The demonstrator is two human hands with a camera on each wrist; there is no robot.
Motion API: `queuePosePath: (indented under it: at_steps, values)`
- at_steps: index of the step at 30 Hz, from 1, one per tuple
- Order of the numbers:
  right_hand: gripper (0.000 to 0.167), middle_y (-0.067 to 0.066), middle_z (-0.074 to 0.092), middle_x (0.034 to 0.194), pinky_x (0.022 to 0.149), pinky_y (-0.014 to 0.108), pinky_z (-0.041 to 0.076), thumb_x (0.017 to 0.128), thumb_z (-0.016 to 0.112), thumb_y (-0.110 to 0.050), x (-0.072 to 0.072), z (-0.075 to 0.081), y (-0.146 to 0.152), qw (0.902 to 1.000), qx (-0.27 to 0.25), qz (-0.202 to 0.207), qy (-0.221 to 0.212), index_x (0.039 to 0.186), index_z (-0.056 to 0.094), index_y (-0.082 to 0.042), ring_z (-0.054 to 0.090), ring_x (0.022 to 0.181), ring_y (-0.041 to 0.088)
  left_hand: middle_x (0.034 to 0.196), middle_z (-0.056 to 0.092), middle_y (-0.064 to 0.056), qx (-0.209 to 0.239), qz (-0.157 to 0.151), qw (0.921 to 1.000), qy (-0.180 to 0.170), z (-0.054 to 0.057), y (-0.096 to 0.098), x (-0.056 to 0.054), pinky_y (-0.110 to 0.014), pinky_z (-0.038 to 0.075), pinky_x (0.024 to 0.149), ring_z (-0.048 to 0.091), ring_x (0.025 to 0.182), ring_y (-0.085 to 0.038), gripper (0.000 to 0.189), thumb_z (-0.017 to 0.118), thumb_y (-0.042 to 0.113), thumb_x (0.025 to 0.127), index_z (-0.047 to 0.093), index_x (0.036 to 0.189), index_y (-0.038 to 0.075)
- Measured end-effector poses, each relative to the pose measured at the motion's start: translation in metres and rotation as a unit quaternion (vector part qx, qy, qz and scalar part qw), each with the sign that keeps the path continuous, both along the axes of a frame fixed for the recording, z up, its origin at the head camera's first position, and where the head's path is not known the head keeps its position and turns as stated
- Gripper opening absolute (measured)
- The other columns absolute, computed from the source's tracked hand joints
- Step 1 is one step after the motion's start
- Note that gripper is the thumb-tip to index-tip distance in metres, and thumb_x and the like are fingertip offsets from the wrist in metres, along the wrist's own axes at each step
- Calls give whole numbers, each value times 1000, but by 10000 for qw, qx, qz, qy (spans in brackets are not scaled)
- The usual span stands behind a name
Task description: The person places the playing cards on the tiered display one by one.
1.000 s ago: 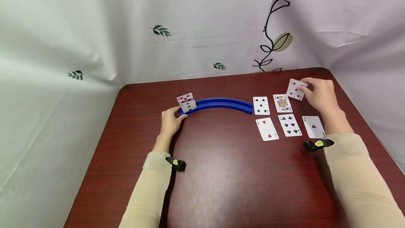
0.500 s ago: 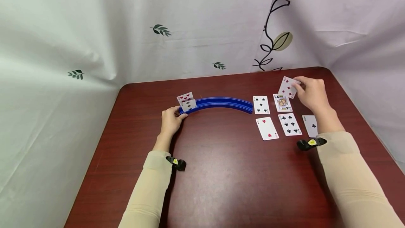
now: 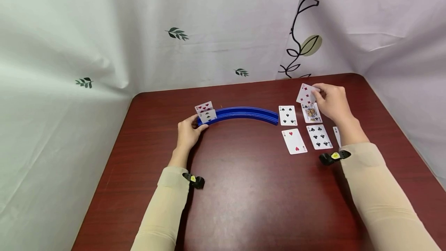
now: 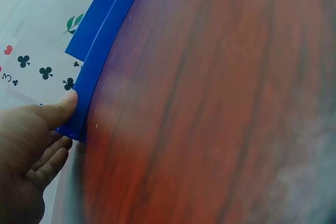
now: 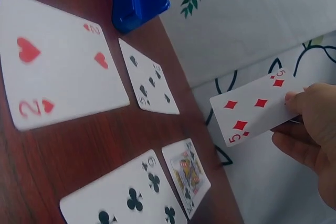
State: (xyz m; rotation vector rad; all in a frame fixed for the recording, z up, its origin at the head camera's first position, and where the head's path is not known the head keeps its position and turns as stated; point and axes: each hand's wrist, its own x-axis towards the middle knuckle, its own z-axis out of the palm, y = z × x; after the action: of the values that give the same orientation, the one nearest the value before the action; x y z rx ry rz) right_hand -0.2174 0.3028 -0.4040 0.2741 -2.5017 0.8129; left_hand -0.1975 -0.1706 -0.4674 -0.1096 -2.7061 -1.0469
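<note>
My left hand grips the left end of a curved blue card holder, its thumb on the front face in the left wrist view. A three of clubs stands in that end, with a hearts card behind it, partly covered. My right hand pinches the five of diamonds between thumb and fingers, raised above the table. In the head view this card overlaps the top of the king of clubs. The five of spades lies face up just right of the holder.
On the reddish-brown table the two of hearts and six of clubs lie face up. An ace is mostly hidden by my right wrist. A white patterned cloth hangs behind the table.
My right hand has moved left with the five of diamonds, from right of the king to over its upper edge. The right forearm now covers most of the ace. The left hand stays put.
</note>
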Motion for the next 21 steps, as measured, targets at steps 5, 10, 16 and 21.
queuePosePath:
  at_steps: [5, 10, 16, 21]
  values:
    - [19, 26, 72, 98, 74, 49, 46, 95, 64, 2, -3, -1, -10, 9999, -58, 128, 79, 112, 71, 9, 62, 75, 35, 116, 72, -22, 341, 22, 9993, 174, -3, 0, 0, -44, 58, 89, 72, 101, -32, 47, 84, 16, 85, 69, 126, -2]
    - [19, 25, 72, 99, 71, 46, 47, 96, 65, 1, -7, -4, -21, 9998, -102, 192, 9, 113, 71, 8, 62, 76, 32, 114, 72, -22, 783, -26, 9967, 201, -5, 1, 1, -44, 59, 88, 73, 100, -32, 46, 84, 11, 84, 70, 124, -4]
    - [20, 25, 72, 101, 72, 46, 49, 97, 65, -2, -11, -3, -38, 9992, -147, 376, -35, 113, 71, 8, 63, 78, 34, 109, 73, -23, 857, -8, 9961, 203, -6, 2, 1, -44, 59, 87, 73, 101, -32, 43, 83, 10, 85, 71, 123, -3]
    - [20, 25, 72, 106, 75, 49, 51, 98, 66, -3, -14, -1, -51, 9987, -195, 478, -16, 113, 72, 7, 64, 82, 35, 110, 73, -23, 772, 47, 9969, 145, -5, 2, -1, -43, 59, 88, 72, 102, -32, 44, 83, 11, 85, 70, 125, -3]
